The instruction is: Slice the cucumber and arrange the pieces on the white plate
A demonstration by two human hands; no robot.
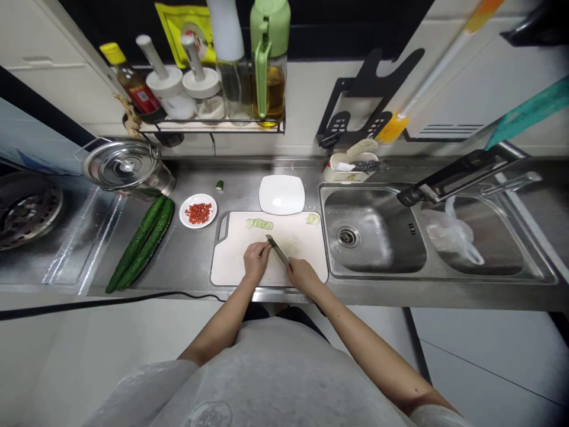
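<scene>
My right hand [303, 276] is wrapped round the handle of a kitchen knife [280, 252], its blade slanting to the upper left over a white cutting board [235, 270]. Close to the blade's tip, the bent fingers of my left hand [256, 260] are pressed together on a small piece of cucumber [271, 242], mostly hidden by fingers and blade. Overlapping cucumber slices [259, 223] lie in a row on the board beyond my left hand. More slices [313, 219] sit at its upper right corner.
Behind the board stands a white dish [281, 194]. To the left are a plate [213, 217] of chopped red pieces, two whole cucumbers [142, 249], a cucumber end [219, 185] and a lidded steel pot [128, 169]. A double sink [377, 261] adjoins on the right.
</scene>
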